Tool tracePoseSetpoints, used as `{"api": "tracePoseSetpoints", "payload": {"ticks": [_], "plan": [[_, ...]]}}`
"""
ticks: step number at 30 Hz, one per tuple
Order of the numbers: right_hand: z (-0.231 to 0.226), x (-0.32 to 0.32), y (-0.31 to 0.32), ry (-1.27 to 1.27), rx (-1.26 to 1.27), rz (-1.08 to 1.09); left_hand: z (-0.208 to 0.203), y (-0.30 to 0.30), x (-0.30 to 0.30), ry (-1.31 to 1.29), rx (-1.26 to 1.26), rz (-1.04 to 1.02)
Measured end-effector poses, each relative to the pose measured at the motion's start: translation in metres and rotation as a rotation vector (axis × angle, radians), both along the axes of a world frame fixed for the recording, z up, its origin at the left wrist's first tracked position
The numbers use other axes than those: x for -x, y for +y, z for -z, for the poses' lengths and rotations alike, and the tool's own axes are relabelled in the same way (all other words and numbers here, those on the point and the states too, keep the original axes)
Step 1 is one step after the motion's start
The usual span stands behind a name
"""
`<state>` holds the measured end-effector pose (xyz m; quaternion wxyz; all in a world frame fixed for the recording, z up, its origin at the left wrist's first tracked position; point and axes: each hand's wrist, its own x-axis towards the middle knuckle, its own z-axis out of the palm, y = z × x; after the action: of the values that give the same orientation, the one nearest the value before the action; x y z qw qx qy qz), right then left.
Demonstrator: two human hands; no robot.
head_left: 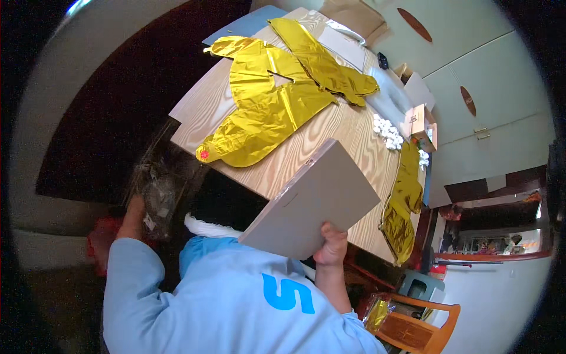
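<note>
My right hand (331, 243) grips a flat grey-beige rectangular slab (318, 197) by its lower right side, with the thumb on the face toward me. The slab is tilted in front of my chest, over the near table edge. Whether it is a closed laptop or a thin box I cannot tell. My left hand (136, 207) reaches down at the left into a dark spot beside a crumpled clear plastic bag (160, 192). Its fingers are too dim to make out. Flat gold foil balloons (259, 100) lie on the wood-grain table (203, 112) beyond the slab.
Another gold foil balloon (404, 200) lies along the table's right side, near white clustered pieces (387, 131) and a small cardboard box (421, 127). A wooden chair (413, 330) stands at the lower right. Pale cabinets (471, 65) rise behind the table.
</note>
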<state>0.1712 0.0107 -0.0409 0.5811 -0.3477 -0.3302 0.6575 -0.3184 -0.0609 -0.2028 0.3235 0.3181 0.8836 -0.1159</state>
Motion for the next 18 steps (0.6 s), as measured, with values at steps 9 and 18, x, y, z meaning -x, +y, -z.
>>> {"api": "tracePoseSetpoints", "payload": {"ticks": [9,18], "plan": [[-0.013,0.002,-0.004,-0.068,-0.02,0.0,-0.102,0.04,-0.032,0.625,-0.444,0.303],[-0.008,-0.004,-0.008,-0.343,-0.138,0.013,-0.266,0.072,-0.201,-0.98,-1.248,0.329]]}}
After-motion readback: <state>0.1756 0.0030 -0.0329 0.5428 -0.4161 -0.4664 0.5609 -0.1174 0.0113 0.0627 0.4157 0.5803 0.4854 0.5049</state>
